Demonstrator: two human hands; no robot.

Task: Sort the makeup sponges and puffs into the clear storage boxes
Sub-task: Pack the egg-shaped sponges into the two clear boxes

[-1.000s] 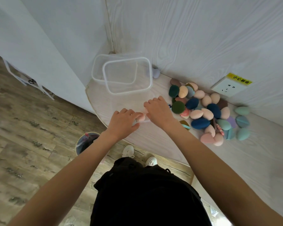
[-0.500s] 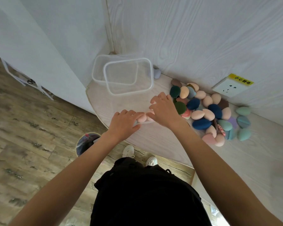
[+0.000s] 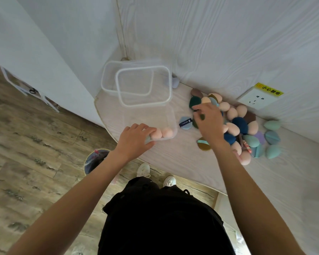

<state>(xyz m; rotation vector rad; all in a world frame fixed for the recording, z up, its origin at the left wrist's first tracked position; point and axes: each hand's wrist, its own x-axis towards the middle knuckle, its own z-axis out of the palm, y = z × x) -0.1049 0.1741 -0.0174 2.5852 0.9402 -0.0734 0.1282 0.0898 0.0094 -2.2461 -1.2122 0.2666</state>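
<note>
Since the earlier frame the right hand point(image 3: 208, 120) has left the left hand point(image 3: 134, 138) and reached the sponge pile point(image 3: 243, 126) by the desk's point(image 3: 182, 159) back edge, fingers curled on a dark green puff point(image 3: 201, 117). The left hand grips the near clear box point(image 3: 170, 124) at the desk's front edge, holding two pink sponges point(image 3: 161, 133). A nudge could tip it off. A blue puff's point(image 3: 186, 123) ribbon print is too small to read; the socket sticker point(image 3: 269, 90) reads 小心触电.

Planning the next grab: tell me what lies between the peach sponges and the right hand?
Head view: a blue puff on the tabletop, beyond the clear box wall.
</note>
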